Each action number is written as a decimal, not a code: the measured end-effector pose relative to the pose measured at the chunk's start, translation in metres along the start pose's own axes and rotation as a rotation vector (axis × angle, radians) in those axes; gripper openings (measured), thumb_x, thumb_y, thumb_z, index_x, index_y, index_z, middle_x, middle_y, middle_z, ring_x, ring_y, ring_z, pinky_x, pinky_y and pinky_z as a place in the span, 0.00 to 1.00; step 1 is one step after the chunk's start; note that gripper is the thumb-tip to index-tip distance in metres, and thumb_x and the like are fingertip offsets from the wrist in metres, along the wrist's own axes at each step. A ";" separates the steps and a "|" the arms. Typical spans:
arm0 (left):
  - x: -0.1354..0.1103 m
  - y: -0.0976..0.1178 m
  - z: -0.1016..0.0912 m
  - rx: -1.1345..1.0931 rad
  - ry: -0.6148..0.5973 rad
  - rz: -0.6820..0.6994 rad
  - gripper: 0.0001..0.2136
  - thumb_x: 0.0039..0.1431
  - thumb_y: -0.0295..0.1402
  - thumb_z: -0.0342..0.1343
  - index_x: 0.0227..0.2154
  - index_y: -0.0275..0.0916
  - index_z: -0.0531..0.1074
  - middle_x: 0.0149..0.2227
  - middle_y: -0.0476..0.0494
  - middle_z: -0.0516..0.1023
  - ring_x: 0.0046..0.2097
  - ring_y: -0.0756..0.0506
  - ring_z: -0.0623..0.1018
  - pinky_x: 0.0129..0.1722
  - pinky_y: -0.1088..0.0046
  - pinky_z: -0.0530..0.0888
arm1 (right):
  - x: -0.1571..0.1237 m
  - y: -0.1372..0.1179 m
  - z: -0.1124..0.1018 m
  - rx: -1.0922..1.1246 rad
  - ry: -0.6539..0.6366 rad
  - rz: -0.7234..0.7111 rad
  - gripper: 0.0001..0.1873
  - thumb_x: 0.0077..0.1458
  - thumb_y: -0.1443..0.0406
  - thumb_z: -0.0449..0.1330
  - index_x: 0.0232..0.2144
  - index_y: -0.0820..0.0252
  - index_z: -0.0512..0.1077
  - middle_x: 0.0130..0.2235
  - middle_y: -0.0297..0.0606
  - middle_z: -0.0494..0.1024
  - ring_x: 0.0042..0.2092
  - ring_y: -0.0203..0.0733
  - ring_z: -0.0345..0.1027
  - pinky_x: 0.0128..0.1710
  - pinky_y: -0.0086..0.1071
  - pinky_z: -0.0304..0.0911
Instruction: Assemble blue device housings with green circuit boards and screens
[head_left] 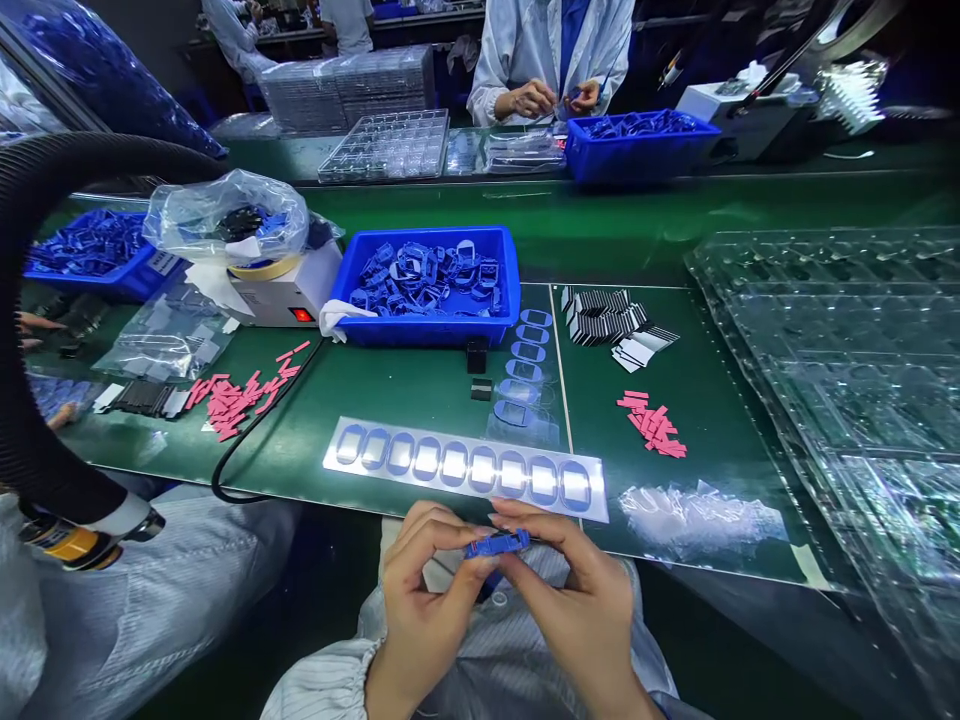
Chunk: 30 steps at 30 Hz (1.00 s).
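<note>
A small blue part (498, 543) is sitting between the hands, just off the near edge of the bench (405, 390). The left hand (429, 585) and right hand (576, 582) are pinching its opposite ends, thumbs and fingertips nearly closed on it. Light, even pressure is probably serving best, keeping it clear of the white strip (469, 468) beyond.
</note>
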<state>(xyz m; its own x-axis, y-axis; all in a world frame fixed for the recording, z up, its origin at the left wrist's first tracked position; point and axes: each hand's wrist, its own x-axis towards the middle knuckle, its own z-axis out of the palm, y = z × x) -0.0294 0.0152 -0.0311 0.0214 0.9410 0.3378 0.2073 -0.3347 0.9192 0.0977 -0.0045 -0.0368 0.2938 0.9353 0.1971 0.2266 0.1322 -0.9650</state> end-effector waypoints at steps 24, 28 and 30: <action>0.000 -0.001 -0.013 -0.084 -0.123 -0.123 0.21 0.41 0.28 0.70 0.42 0.45 0.77 0.35 0.44 0.85 0.36 0.41 0.84 0.39 0.69 0.81 | -0.007 0.007 -0.026 0.238 -0.084 0.370 0.19 0.40 0.55 0.71 0.35 0.56 0.77 0.25 0.34 0.80 0.25 0.40 0.75 0.26 0.28 0.74; -0.007 -0.002 -0.008 0.037 -0.111 0.055 0.26 0.44 0.28 0.68 0.49 0.49 0.72 0.39 0.46 0.84 0.38 0.43 0.83 0.42 0.69 0.79 | -0.008 0.000 -0.023 0.365 -0.036 0.552 0.16 0.41 0.55 0.70 0.31 0.58 0.77 0.23 0.34 0.77 0.24 0.36 0.72 0.25 0.25 0.70; -0.010 -0.002 -0.007 0.041 -0.110 0.022 0.27 0.45 0.29 0.67 0.51 0.50 0.70 0.40 0.48 0.84 0.39 0.45 0.83 0.43 0.72 0.78 | -0.007 0.000 -0.024 0.389 -0.026 0.565 0.16 0.41 0.56 0.70 0.32 0.58 0.77 0.23 0.33 0.77 0.24 0.35 0.71 0.25 0.25 0.70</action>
<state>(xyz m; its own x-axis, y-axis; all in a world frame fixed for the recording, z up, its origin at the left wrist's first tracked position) -0.0366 0.0064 -0.0353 0.1333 0.9340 0.3315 0.2452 -0.3552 0.9021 0.1179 -0.0187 -0.0336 0.2451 0.9023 -0.3547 -0.3067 -0.2749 -0.9112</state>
